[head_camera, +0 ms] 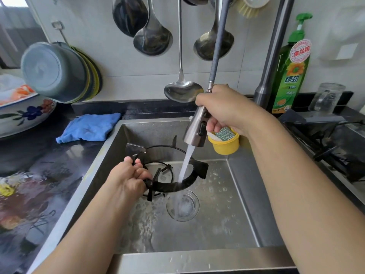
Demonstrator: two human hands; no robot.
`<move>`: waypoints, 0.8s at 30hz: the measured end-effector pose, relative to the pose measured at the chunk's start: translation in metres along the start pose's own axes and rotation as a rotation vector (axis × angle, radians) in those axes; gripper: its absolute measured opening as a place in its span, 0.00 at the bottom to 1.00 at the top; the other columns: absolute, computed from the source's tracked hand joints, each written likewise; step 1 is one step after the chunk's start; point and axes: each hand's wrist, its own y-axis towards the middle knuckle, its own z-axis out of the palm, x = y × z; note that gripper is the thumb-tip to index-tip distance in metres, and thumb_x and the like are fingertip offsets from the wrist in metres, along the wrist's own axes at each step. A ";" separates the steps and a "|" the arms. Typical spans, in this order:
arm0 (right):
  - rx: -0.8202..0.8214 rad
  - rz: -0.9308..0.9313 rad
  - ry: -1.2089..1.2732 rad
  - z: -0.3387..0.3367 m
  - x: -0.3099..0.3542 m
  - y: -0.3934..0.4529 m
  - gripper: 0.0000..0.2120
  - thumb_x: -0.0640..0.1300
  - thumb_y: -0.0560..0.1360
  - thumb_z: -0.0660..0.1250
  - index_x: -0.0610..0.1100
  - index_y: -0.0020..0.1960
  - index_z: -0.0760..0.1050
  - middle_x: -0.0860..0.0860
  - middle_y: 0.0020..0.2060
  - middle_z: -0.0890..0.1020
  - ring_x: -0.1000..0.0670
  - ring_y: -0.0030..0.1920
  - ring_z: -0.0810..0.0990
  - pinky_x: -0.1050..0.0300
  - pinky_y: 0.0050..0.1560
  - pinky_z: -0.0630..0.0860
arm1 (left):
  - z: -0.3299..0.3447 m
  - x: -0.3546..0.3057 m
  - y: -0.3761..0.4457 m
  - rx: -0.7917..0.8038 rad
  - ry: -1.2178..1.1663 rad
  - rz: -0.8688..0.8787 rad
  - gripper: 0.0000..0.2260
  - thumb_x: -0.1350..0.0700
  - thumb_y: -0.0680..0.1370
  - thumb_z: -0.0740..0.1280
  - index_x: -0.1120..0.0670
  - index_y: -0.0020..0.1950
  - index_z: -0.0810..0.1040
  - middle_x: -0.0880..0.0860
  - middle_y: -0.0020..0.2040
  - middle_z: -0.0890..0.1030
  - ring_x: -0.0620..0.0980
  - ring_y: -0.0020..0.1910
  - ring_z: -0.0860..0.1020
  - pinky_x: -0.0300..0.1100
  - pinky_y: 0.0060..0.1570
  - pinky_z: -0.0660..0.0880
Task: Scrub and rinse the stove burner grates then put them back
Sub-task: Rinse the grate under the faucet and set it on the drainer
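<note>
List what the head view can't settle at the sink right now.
- Second black burner grate lying in the steel sink: largely covered by the black grate the left hand holds.
- Green-striped scrub pad in the yellow cup: upper part hidden by the right hand gripping the metal spray head.
- Stove at right: cut by the frame edge.

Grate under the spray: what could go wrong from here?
The left hand grips the wet grate by one edge only; it may slip and bang the sink. Water from the spray head in the right hand could splash off the ring onto the counter.
</note>
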 end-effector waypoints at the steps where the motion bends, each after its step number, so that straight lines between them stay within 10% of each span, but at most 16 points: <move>1: -0.022 -0.001 -0.056 -0.001 -0.001 -0.001 0.07 0.46 0.78 0.61 0.42 0.46 0.68 0.44 0.33 0.73 0.45 0.28 0.80 0.56 0.30 0.73 | -0.001 0.000 0.001 -0.001 -0.003 -0.004 0.21 0.48 0.87 0.56 0.55 0.36 0.65 0.47 0.19 0.57 0.43 0.13 0.54 0.34 0.13 0.49; 24: -0.158 -0.002 -0.287 -0.008 -0.010 0.008 0.08 0.47 0.78 0.59 0.42 0.50 0.68 0.44 0.29 0.79 0.54 0.17 0.75 0.62 0.25 0.70 | 0.003 0.003 -0.005 0.039 0.215 0.099 0.20 0.45 0.85 0.59 0.54 0.37 0.70 0.46 0.24 0.59 0.42 0.17 0.54 0.35 0.16 0.49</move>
